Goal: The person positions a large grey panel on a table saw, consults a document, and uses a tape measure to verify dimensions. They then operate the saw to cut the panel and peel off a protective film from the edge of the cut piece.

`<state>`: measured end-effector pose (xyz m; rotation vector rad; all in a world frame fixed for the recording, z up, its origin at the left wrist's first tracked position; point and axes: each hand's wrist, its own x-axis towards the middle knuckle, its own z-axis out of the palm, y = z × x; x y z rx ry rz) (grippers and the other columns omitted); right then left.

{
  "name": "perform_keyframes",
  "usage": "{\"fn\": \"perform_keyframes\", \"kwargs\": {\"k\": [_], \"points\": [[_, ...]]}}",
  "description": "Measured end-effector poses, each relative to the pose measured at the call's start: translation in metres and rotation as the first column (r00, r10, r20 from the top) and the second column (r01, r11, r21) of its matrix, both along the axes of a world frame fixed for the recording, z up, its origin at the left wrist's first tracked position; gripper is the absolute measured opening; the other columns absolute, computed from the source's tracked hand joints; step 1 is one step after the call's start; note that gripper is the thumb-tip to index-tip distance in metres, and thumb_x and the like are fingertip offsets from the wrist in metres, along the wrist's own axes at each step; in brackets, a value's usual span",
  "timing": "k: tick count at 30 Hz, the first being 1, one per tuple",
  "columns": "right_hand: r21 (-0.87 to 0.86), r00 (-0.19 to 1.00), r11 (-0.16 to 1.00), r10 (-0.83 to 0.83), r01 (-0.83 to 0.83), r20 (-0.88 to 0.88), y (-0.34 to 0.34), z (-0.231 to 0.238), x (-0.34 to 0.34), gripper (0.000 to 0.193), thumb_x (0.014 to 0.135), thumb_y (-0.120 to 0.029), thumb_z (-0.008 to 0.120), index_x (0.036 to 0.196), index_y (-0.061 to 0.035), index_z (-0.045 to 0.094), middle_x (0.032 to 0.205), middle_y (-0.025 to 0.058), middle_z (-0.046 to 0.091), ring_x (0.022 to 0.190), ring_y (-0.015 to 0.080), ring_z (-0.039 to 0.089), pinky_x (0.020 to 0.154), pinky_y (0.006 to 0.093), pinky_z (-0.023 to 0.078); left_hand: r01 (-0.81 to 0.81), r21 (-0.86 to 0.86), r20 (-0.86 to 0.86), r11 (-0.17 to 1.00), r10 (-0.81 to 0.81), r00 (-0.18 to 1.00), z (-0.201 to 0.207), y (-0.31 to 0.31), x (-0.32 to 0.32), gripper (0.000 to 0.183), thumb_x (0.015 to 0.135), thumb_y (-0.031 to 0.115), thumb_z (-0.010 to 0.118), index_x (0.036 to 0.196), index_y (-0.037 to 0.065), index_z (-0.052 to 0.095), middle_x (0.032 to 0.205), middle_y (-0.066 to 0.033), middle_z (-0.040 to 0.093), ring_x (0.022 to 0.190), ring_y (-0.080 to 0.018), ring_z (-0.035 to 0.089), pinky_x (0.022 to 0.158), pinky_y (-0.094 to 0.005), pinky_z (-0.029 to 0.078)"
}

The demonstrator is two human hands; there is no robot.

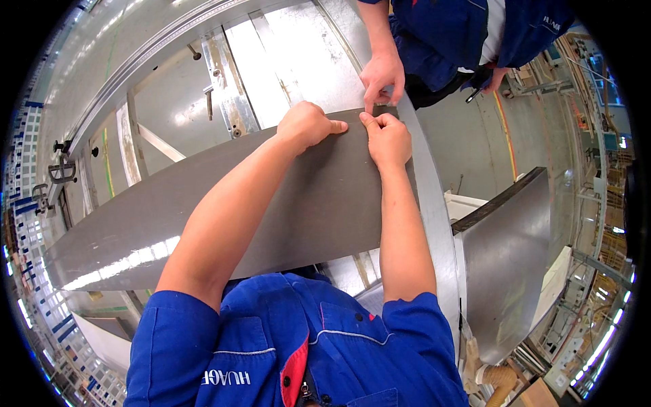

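Note:
A large dark grey panel (224,183) with a curved far edge lies across the bench before me. My left hand (303,127) is closed at that far edge, its thumb along the top face and its fingers curled over the rim. To its right, near the panel's corner, my right hand (388,140) is closed, thumb and forefinger bent together at the edge. Whatever sits between those fingertips is too small to make out. A co-worker's hand (383,80) reaches from the far side, one finger pointing down beside my right fingertips.
Beneath the panel is a metal frame bench (434,197) with crossbars (227,81). Another grey panel (508,264) with a dark edge stands at the right. Clamps (62,169) sit on the frame's left side. The co-worker (468,34) stands at the far right, holding a dark object (480,87).

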<state>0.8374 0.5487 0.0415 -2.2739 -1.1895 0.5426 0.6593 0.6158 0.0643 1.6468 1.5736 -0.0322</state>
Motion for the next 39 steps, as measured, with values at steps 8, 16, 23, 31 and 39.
{"fn": "perform_keyframes", "kwargs": {"k": [8, 16, 23, 31, 39], "points": [[0.005, 1.0, 1.0, 0.003, -0.003, 0.03, 0.001, -0.001, 0.002, 0.045, 0.091, -0.054, 0.073, 0.081, -0.0102, 0.073, 0.081, 0.0109, 0.075, 0.078, 0.0355, 0.071, 0.067, 0.048, 0.053, -0.15, 0.349, 0.224, 0.925, 0.073, 0.972, 0.004, -0.022, -0.014, 0.037, 0.095, 0.036, 0.074, 0.097, -0.001, 0.077, 0.097, -0.0162, 0.075, 0.092, -0.0323, 0.071, 0.085, -0.0416, 0.054], [0.126, 0.99, 0.988, -0.099, 0.086, 0.101, -0.002, -0.017, 0.0, 0.053, 0.102, -0.056, 0.055, 0.083, -0.0099, 0.072, 0.081, 0.014, 0.074, 0.081, 0.0385, 0.071, 0.07, 0.0511, 0.053, -0.071, 0.788, 0.139, 0.612, -0.065, 0.988, 0.006, -0.147, -0.169, 0.024, 0.099, 0.015, 0.067, 0.12, 0.004, 0.072, 0.12, -0.0147, 0.071, 0.117, -0.034, 0.064, 0.105, -0.0429, 0.047], [0.363, 0.987, 0.932, 0.075, -0.017, -0.145, -0.016, -0.019, 0.013, 0.045, 0.104, -0.047, 0.057, 0.094, -0.007, 0.076, 0.081, 0.0152, 0.073, 0.081, 0.0362, 0.07, 0.074, 0.0449, 0.053, -0.221, 0.798, -0.021, 0.56, 0.393, 0.919, -0.009, -0.286, -0.308, 0.031, 0.099, 0.015, 0.067, 0.127, 0.003, 0.068, 0.134, -0.0167, 0.064, 0.127, -0.0338, 0.058, 0.11, -0.0449, 0.044], [0.277, 0.981, 0.95, 0.174, -0.145, -0.082, -0.126, -0.008, 0.019, 0.035, 0.102, -0.025, 0.069, 0.124, 0.0014, 0.071, 0.118, 0.0156, 0.073, 0.106, 0.0254, 0.069, 0.096, 0.0384, 0.054, -0.572, 0.757, 0.08, 0.315, 0.824, 0.56, -0.038, -0.377, -0.405, 0.049, 0.091, 0.027, 0.073, 0.13, -0.001, 0.064, 0.13, -0.0198, 0.063, 0.124, -0.0368, 0.056, 0.111, -0.0479, 0.042], [0.203, 0.978, 0.968, 0.115, -0.15, 0.174, -0.176, -0.036, 0.024, 0.045, 0.101, -0.039, 0.065, 0.114, 0.0041, 0.073, 0.111, 0.0208, 0.074, 0.1, 0.0344, 0.068, 0.091, 0.0439, 0.054, -0.808, 0.562, 0.479, -0.176, 0.866, 0.144, -0.056, -0.378, -0.451, 0.075, 0.089, 0.027, 0.078, 0.149, -0.002, 0.044, 0.141, -0.022, 0.053, 0.135, -0.0346, 0.048, 0.113, -0.0442, 0.042]]}}
